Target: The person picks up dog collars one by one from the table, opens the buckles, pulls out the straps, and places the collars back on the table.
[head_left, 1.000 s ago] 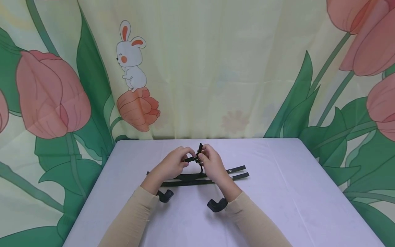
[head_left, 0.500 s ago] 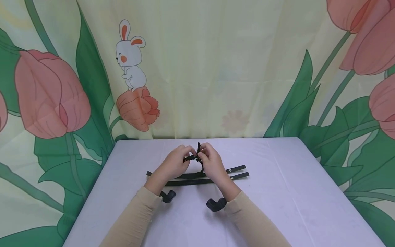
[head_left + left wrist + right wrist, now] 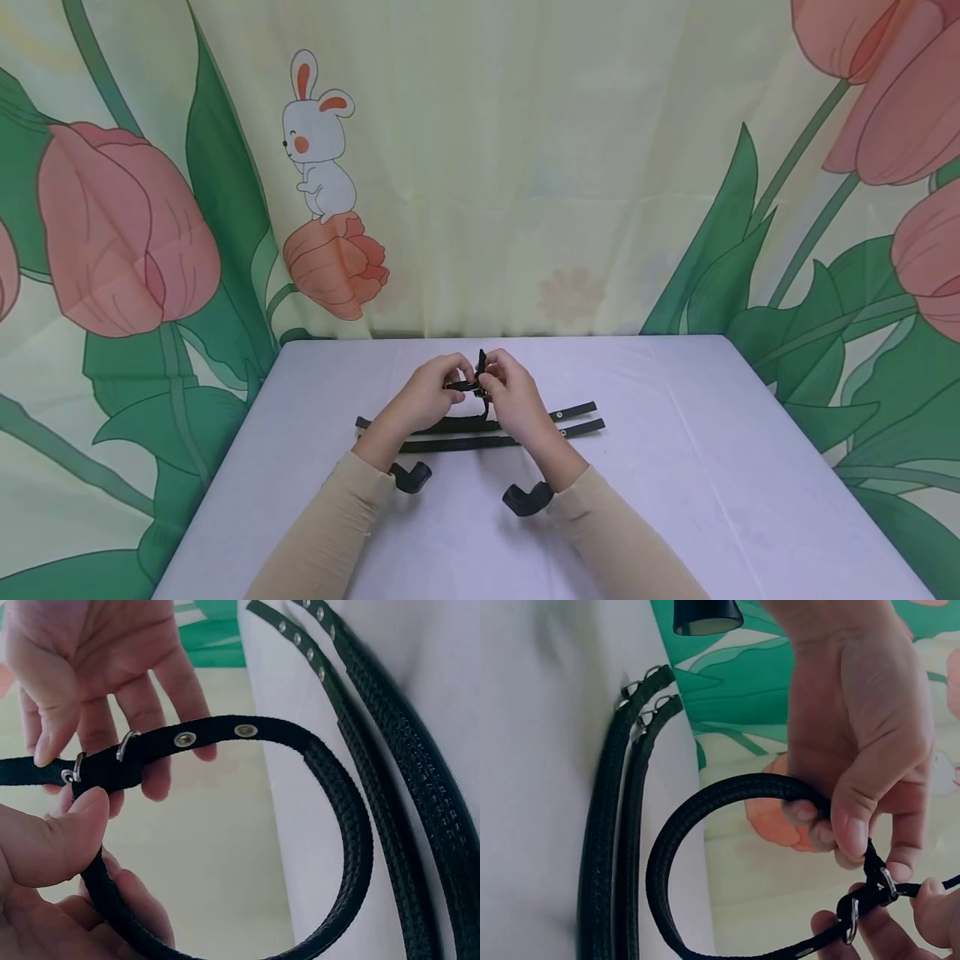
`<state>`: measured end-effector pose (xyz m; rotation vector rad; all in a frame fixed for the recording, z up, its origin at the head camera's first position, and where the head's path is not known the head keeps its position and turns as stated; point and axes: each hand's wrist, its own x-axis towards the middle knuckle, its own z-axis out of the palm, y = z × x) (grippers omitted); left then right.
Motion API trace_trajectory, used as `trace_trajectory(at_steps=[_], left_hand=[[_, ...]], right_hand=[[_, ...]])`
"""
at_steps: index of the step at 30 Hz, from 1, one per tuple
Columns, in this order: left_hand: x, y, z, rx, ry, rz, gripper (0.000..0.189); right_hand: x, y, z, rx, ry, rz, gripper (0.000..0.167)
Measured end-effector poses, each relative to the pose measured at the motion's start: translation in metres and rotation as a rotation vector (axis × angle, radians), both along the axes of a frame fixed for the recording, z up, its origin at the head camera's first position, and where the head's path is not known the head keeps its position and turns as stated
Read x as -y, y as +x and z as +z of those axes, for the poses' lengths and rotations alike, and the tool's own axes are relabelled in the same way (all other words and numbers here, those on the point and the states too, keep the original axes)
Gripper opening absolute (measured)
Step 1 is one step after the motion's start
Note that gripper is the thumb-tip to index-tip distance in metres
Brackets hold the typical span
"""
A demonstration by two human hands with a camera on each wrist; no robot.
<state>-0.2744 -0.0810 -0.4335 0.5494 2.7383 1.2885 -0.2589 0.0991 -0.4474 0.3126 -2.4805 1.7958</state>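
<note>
Both hands hold a black collar (image 3: 352, 817) with metal eyelets, a buckle and a D-ring, bent into a loop over the table. In the left wrist view, my left hand (image 3: 45, 855) has its thumb right beside the buckle (image 3: 78, 766), fingers around the band. My right hand (image 3: 97, 660) pinches the strap's tail just past the buckle. The head view shows the tail standing upright between my left hand (image 3: 429, 392) and right hand (image 3: 517, 396). Parts of the band are hidden behind fingers.
Two more black collars lie side by side on the white-covered table (image 3: 675, 467) below the hands, a rear one (image 3: 573, 412) and a front one (image 3: 465, 443). Their eyelet ends point right. A curtain (image 3: 480, 167) printed with tulips and a rabbit hangs behind the table.
The strap's tail has tilted from leaning right to nearly upright and shifted slightly left. The left wrist has moved a little to the right; both hands keep hold of the collar.
</note>
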Motion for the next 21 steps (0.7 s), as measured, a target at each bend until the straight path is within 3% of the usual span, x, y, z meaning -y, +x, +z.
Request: trace_trajectory(at_steps=[9,21], left_hand=[[0.003,0.0007,0.0005,0.007,0.02,-0.005,0.031],[0.0029,0.0002,-0.0001,-0.014,0.038,-0.023,0.031]], right_hand=[[-0.003,-0.0032,-0.0022,0.041,-0.073,0.004,0.013],[-0.005,-0.0055,0.0007,0.053,-0.084,0.016,0.017]])
